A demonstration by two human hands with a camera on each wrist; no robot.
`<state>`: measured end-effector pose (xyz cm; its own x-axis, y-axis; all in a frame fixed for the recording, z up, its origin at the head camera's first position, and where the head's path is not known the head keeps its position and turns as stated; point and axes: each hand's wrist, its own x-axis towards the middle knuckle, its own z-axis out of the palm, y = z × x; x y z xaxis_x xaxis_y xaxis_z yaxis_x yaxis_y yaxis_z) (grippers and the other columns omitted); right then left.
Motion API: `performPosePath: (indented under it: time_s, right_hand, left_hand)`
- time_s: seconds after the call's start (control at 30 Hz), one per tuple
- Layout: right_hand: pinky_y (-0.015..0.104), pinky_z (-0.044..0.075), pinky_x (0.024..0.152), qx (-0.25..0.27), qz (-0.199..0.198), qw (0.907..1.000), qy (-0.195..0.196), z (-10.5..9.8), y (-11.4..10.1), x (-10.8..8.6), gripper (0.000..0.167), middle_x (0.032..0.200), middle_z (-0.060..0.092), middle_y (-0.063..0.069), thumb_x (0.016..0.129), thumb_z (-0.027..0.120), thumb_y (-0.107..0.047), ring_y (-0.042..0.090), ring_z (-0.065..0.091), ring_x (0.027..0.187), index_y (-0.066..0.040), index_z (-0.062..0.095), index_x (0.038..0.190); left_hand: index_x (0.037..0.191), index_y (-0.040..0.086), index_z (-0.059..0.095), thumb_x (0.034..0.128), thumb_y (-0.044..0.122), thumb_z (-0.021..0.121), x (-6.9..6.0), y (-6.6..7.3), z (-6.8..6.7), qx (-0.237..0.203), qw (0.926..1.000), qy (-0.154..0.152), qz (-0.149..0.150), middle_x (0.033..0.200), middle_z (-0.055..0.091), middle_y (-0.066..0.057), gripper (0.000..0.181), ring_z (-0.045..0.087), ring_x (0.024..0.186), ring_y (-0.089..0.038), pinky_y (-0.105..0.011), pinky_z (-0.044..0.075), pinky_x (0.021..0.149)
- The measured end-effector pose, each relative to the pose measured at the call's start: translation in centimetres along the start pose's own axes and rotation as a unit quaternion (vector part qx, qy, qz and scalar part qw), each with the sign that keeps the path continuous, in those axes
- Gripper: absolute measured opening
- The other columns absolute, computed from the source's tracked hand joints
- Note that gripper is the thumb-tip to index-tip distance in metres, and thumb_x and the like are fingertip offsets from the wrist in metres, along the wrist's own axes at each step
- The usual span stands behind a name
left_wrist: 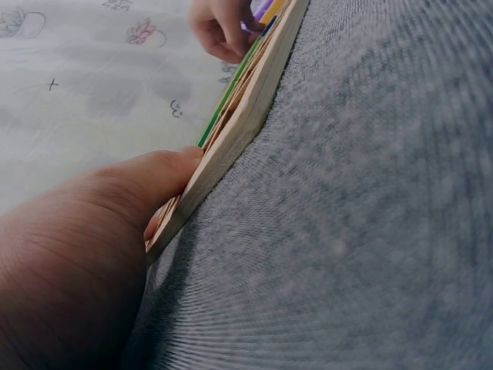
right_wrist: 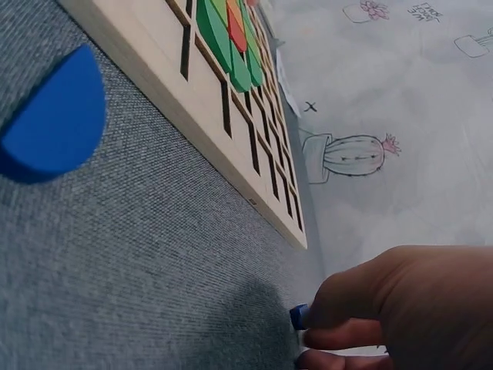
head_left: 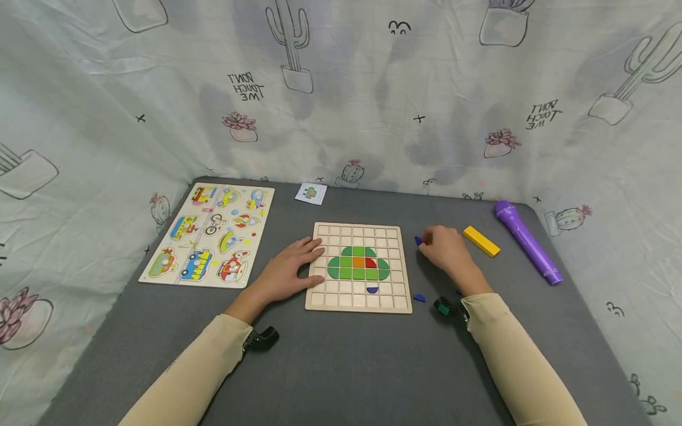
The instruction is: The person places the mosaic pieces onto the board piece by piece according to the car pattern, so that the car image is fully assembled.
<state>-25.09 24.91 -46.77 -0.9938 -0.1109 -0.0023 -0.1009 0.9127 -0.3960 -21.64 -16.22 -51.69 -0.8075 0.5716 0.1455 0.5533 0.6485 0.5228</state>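
My left hand (head_left: pixel 288 272) rests on the left edge of a wooden grid board (head_left: pixel 362 311), its fingers spread and fairly straight. Green, orange and red pieces make a tree-like shape (head_left: pixel 353 272) on the board. A blue half-round piece (head_left: pixel 372 290) lies on the grid below them. To the right of the board, my right hand (head_left: pixel 446 248) pinches a small blue piece (right_wrist: pixel 299 316) at the tabletop, largely covered by the fingers. Another blue half-round piece (head_left: pixel 419 298) lies flat on the table by the board's lower right corner.
A puzzle board with vehicle pictures (head_left: pixel 205 236) lies at the left. Behind the grid board is a small pattern card (head_left: pixel 311 193). A yellow bar (head_left: pixel 481 241) and a purple microphone-shaped tube (head_left: pixel 527 242) lie at the right. A printed curtain (head_left: pixel 346 130) hangs behind the table.
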Motion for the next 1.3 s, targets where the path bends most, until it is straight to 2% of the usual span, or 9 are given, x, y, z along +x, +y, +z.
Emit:
performPosePath:
  time_s: [0.13,0.33,0.53,0.7,0.83,0.97,1.17,1.3]
  right_hand:
    - [0.053,0.058,0.078,0.0,-0.012,0.9999,0.011,0.4,0.0,0.2,0.024,0.104,0.074,0.02,0.103,0.074,-0.017,0.036,0.069,0.09,0.003,0.077,0.116]
    - [0.055,0.058,0.084,0.002,-0.034,0.9993,0.019,0.7,0.1,-0.1,0.018,0.107,0.076,0.019,0.102,0.073,-0.007,0.038,0.07,0.098,0.002,0.079,0.116]
    - [0.054,0.059,0.084,0.001,-0.047,0.9984,0.03,0.7,0.4,-0.6,0.019,0.106,0.077,0.018,0.102,0.071,-0.007,0.036,0.071,0.096,0.002,0.08,0.116]
    - [0.051,0.058,0.08,0.009,-0.057,0.9969,0.054,0.4,0.1,-1.4,0.017,0.101,0.077,0.015,0.102,0.073,-0.008,0.032,0.069,0.09,0.0,0.082,0.114]
    - [0.048,0.058,0.075,0.027,-0.066,0.9948,0.072,-0.3,-1.3,-2.5,0.018,0.101,0.077,0.013,0.101,0.075,-0.01,0.03,0.068,0.088,-0.002,0.082,0.116]
    - [0.046,0.059,0.073,0.045,-0.082,0.9928,0.074,-0.9,-3.3,-4.0,0.017,0.102,0.076,0.011,0.1,0.077,-0.01,0.027,0.067,0.087,-0.004,0.082,0.115]
    - [0.041,0.058,0.071,0.043,-0.14,0.9861,0.08,-1.0,-6.3,-5.9,0.011,0.098,0.073,0.007,0.097,0.08,-0.005,0.022,0.065,0.083,-0.004,0.082,0.108]
    - [0.038,0.057,0.069,0.048,-0.173,0.9806,0.079,-0.4,-7.4,-6.7,0.011,0.097,0.072,0.005,0.095,0.082,-0.003,0.019,0.065,0.082,-0.005,0.082,0.105]
  left_hand:
    - [0.164,0.012,0.05,0.0996,0.051,0.074,0.0,-0.2,0.1,-0.002,1.0,0.0,-0.001,0.175,0.034,-0.006,0.08,0.023,0.163,-0.035,-0.066,0.026,0.125]
    - [0.165,0.013,0.05,0.0991,0.053,0.075,-0.1,-0.3,0.0,-0.001,1.0,0.001,-0.001,0.175,0.034,-0.004,0.08,0.023,0.163,-0.034,-0.066,0.027,0.125]
    - [0.165,0.014,0.05,0.0992,0.053,0.075,0.0,-0.3,-0.1,0.002,1.0,0.002,0.0,0.176,0.034,-0.003,0.08,0.023,0.164,-0.032,-0.064,0.027,0.126]
    - [0.165,0.013,0.05,0.0996,0.053,0.074,0.0,-0.3,-0.1,0.002,1.0,0.0,-0.001,0.176,0.034,-0.003,0.08,0.022,0.164,-0.032,-0.064,0.027,0.126]
    - [0.165,0.013,0.05,0.0996,0.052,0.074,0.0,-0.2,-0.2,0.0,1.0,0.0,-0.001,0.175,0.034,-0.004,0.079,0.023,0.164,-0.032,-0.065,0.027,0.125]
    - [0.164,0.013,0.051,0.0995,0.052,0.074,0.0,-0.2,-0.1,0.0,1.0,-0.001,-0.001,0.175,0.035,-0.004,0.079,0.023,0.163,-0.033,-0.065,0.027,0.125]
    - [0.164,0.012,0.051,0.0992,0.052,0.074,0.0,-0.1,0.0,-0.004,1.0,0.0,-0.002,0.175,0.035,-0.004,0.079,0.023,0.163,-0.032,-0.065,0.027,0.125]
    - [0.164,0.013,0.051,0.0994,0.053,0.074,0.0,-0.2,0.1,-0.002,1.0,0.001,0.0,0.175,0.035,-0.003,0.079,0.023,0.163,-0.033,-0.066,0.028,0.125]
